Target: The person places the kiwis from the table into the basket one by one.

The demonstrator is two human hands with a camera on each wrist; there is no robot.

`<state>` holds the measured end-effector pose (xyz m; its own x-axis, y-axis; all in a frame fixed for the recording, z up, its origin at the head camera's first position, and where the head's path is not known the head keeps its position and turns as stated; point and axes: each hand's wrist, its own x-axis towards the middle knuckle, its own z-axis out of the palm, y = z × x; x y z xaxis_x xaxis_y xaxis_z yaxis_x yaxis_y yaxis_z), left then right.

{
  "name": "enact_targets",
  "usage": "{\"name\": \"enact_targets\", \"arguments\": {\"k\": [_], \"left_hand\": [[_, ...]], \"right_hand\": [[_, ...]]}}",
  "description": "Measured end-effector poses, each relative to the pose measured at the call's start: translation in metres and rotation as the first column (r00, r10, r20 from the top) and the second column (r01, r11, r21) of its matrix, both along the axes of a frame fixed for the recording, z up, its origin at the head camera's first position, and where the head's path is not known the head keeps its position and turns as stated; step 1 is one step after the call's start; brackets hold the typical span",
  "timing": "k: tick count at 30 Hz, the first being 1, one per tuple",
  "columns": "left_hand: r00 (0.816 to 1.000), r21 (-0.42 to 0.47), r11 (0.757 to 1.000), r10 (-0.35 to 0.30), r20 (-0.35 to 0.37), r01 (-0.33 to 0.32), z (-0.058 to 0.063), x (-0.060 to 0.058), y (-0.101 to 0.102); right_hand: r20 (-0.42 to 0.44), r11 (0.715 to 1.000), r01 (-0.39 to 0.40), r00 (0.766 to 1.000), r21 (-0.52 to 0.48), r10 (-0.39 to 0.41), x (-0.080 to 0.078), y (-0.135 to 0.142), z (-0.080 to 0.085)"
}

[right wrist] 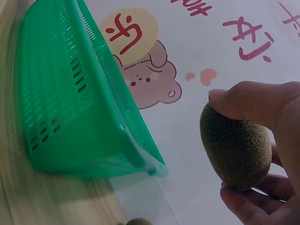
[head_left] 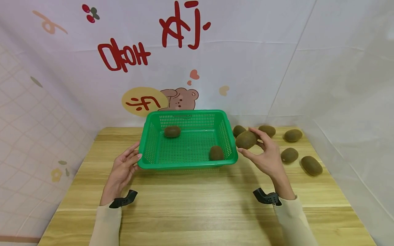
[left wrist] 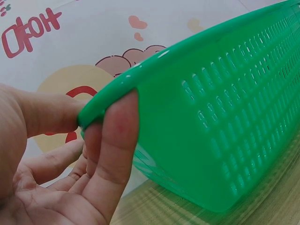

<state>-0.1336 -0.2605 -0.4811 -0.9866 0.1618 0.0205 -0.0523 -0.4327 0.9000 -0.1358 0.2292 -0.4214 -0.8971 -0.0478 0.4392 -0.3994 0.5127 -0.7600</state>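
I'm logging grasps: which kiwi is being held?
The kiwi gripped by the right hand, just right of the green basket; two other kiwis lie inside the basket, and the rest lie on the wooden table.

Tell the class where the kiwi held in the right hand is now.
In the head view, the kiwi is right of centre, gripped by the right hand, just outside the right rim of the green basket.

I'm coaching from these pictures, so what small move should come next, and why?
Probably shift the right hand left until its kiwi is over the green basket: the kiwi is outside the right rim, two others lie inside, and the left hand holds the basket.
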Motion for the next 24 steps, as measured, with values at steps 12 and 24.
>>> {"name": "enact_targets", "arguments": {"k": [12,24], "left_hand": [[1.000,0.000,1.000,-0.008,-0.014,0.008,0.000,-0.001,0.000],[1.000,-0.009,1.000,-0.001,-0.009,0.001,0.002,0.001,0.001]], "right_hand": [[0.014,0.998,-0.061,0.998,-0.001,0.061,-0.011,-0.022,0.003],[-0.048,0.989,-0.142,0.988,0.032,0.143,-0.020,-0.047,0.008]]}}
